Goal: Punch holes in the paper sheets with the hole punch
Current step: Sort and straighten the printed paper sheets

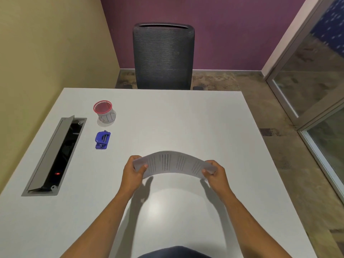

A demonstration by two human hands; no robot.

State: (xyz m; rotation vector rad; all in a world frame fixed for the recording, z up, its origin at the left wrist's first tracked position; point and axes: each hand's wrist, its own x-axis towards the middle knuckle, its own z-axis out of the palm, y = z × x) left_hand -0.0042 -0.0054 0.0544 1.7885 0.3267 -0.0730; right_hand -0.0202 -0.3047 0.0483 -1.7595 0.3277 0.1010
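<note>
Printed paper sheets [173, 163] arch upward above the white table [186, 116], held at both short ends. My left hand [133, 173] pinches the left end and my right hand [215, 174] pinches the right end. The blue hole punch [102, 140] lies on the table to the left, well apart from both hands, with nothing in it.
A red-rimmed mesh cup [104, 112] stands behind the hole punch. An open cable hatch [55, 155] is sunk into the table's left side. A dark mesh office chair [163, 56] stands at the far edge. A glass partition [316, 81] runs along the right.
</note>
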